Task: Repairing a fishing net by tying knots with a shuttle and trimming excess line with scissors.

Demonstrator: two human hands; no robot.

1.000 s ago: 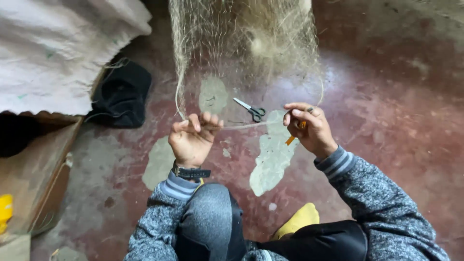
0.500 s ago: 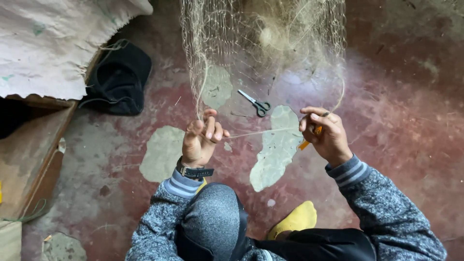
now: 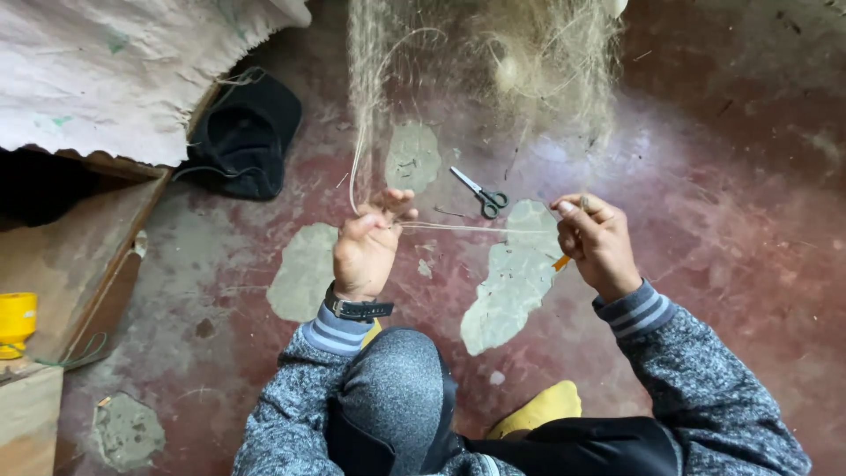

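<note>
Both hands have drifted further apart since a moment ago, drawing the pale twine (image 3: 476, 228) out into a longer, taut line between them. The left hand (image 3: 366, 247) is curled nearly closed, its fingertips pinching the lower edge of the fishing net (image 3: 476, 62) where one thick cord loops down from the hanging mesh. The right hand (image 3: 597, 242) is closed as well, thumb pressed on the forefinger over the twine's other end, and an orange netting needle (image 3: 561, 262) pokes out beneath its palm. A dark wristwatch (image 3: 357, 309) sits on the left wrist.

Scissors (image 3: 480, 193) lie on the worn red floor (image 3: 749, 203) just beyond the twine, apart from both hands. The net hangs straight ahead and close, filling the space above the hands. To the left, a black cap (image 3: 247, 132) rests by the edge of a wooden box (image 3: 79, 256) draped with a pale sack (image 3: 115, 70); a yellow spool (image 3: 16, 319) sits on the box at the far left. Bare floor stretches to the right of the right hand.
</note>
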